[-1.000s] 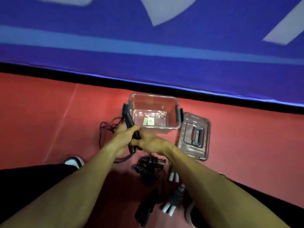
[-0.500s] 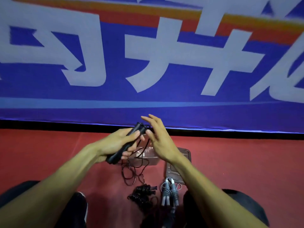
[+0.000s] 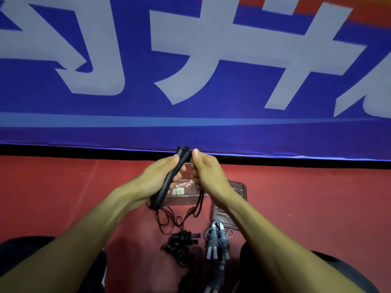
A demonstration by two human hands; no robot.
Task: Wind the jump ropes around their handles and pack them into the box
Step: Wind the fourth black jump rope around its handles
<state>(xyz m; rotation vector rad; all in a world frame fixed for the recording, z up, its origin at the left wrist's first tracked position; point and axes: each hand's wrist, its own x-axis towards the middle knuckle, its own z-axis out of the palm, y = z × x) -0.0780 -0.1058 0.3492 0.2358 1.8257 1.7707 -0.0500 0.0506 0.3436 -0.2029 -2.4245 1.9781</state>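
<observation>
Now gripping paired black rubbery jump-rope handles (image 3: 169, 178) in left hand (image 3: 157, 179), long axis running from seven to one o'clock, right hand (image 3: 206, 174) pinching thin dark cord (image 3: 200, 200) at top ends, slack dangling toward six o'clock above clear plastic box (image 3: 179, 196).

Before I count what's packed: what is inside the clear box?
No rope shows inside the clear box. Two small pale squares show on its floor. The left hand, black handles and right hand cover its upper part.
</observation>
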